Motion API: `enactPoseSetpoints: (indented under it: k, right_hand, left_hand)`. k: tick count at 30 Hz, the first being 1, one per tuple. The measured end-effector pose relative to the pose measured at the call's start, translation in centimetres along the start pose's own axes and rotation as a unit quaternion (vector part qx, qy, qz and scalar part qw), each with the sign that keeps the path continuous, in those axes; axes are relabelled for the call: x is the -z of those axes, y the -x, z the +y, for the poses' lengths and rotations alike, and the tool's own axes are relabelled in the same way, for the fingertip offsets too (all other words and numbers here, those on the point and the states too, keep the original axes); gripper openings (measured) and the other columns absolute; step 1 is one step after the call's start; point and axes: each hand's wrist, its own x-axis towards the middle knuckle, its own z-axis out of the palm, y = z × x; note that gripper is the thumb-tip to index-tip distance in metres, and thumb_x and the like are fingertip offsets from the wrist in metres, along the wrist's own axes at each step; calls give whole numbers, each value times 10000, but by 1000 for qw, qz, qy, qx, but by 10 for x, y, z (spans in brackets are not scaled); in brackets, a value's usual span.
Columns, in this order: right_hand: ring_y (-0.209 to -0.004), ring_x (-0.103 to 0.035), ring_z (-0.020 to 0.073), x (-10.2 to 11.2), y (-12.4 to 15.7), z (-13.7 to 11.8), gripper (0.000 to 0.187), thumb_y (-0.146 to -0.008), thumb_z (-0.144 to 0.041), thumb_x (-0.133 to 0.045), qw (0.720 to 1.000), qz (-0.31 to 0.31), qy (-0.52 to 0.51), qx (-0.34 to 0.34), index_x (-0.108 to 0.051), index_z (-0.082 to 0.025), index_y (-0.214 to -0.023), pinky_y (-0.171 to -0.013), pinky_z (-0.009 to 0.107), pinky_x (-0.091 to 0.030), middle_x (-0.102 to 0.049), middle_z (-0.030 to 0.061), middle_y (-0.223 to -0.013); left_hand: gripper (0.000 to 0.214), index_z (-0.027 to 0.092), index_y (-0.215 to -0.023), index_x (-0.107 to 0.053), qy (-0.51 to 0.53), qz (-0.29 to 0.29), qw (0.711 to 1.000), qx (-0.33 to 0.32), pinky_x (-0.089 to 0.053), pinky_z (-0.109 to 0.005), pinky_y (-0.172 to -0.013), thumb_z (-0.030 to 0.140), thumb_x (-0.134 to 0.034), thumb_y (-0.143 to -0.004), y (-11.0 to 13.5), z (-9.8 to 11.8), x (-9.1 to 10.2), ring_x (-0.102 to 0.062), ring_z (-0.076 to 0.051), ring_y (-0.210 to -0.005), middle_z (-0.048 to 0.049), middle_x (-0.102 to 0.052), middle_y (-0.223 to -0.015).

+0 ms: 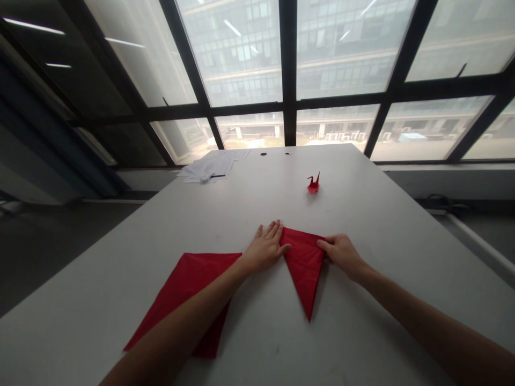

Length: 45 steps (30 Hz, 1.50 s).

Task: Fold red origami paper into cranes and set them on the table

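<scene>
A red sheet of paper folded into a narrow triangle (304,262) lies on the white table, its long point toward me. My left hand (265,247) rests flat at its upper left corner, fingers stretched out and the thumb on the paper's edge. At the upper right corner, my right hand (341,254) pinches the paper between thumb and fingers. Under my left forearm lies a larger red paper sheet (173,289), partly hidden by the arm.
A small red origami crane (313,185) stands farther back on the white table (257,203). White papers (213,163) with a dark pen (218,176) lie at the back left. Large windows (341,48) rise beyond the table's far edge.
</scene>
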Motion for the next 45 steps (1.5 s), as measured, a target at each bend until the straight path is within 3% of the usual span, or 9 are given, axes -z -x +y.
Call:
enactPoseSetpoints:
  k: [8,11,13,16,19,25,31,37,45]
  right_hand:
    - [-454,-501,112,1,1,-1,276,-736,-355,-639,1000,10,-2,3,-667,-132,-575,-441,227,-442,-582,0,-500]
    - [-454,-494,114,1,0,0,284,-741,-358,-625,1000,8,-2,6,-667,-129,-579,-440,230,-425,-576,0,-493]
    - [-460,-492,116,1,-1,1,285,-741,-364,-623,1000,7,-2,10,-678,-123,-600,-449,233,-422,-581,1,-500]
    - [-458,-470,111,2,-2,4,291,-748,-374,-615,1000,0,8,29,-688,-115,-637,-452,235,-408,-569,-4,-502]
    - [-451,-445,105,2,-3,6,303,-761,-386,-592,999,-2,14,41,-668,-120,-638,-443,230,-388,-542,-10,-494]
    - [-443,-396,94,2,-5,8,306,-753,-388,-595,999,11,24,46,-603,-144,-569,-425,223,-330,-484,-26,-471]
    - [-444,-333,86,3,-4,5,289,-745,-337,-563,996,26,53,63,-531,-167,-514,-412,227,-240,-421,-46,-455]
    - [-459,-319,89,4,-3,3,306,-755,-360,-562,995,31,67,72,-557,-162,-521,-429,234,-233,-410,-51,-456]
    - [-452,-301,79,3,-1,-1,318,-747,-348,-593,995,37,56,72,-546,-160,-495,-418,229,-217,-385,-61,-438]
  left_hand:
    - [667,174,-1522,-341,61,69,994,63,-40,-607,-1170,570,-336,-986,-5,-18,-3,-144,-357,-1505,-178,-259,-1597]
    - [687,126,-1541,-280,58,101,990,80,-45,-576,-1184,535,-343,-993,-5,-9,-1,-123,-340,-1510,-212,-236,-1598]
    - [669,123,-1562,-212,59,113,991,29,-42,-517,-1206,484,-323,-1010,-2,6,3,-77,-299,-1520,-189,-164,-1622]
    - [662,197,-1584,-125,49,37,989,-132,-71,-429,-1225,475,-329,-1019,9,35,7,-50,-238,-1527,-105,-99,-1646]
    - [770,219,-1588,-52,31,-51,978,-199,-56,-425,-1226,572,-376,-985,20,55,6,-34,-247,-1527,-95,-64,-1647]
    - [991,148,-1583,1,-26,-75,976,-201,-18,-468,-1219,706,-441,-893,28,65,7,52,-308,-1517,-150,14,-1640]
    - [905,90,-1573,24,-56,-94,971,-211,10,-436,-1220,522,-463,-944,38,85,11,67,-275,-1519,-162,34,-1635]
    - [1035,60,-1570,-7,-47,-85,975,-202,14,-445,-1219,628,-514,-869,41,94,8,63,-305,-1517,-188,30,-1630]
    - [1101,70,-1573,-21,-26,-71,978,-196,8,-484,-1217,640,-580,-813,42,95,3,60,-338,-1513,-192,19,-1632]
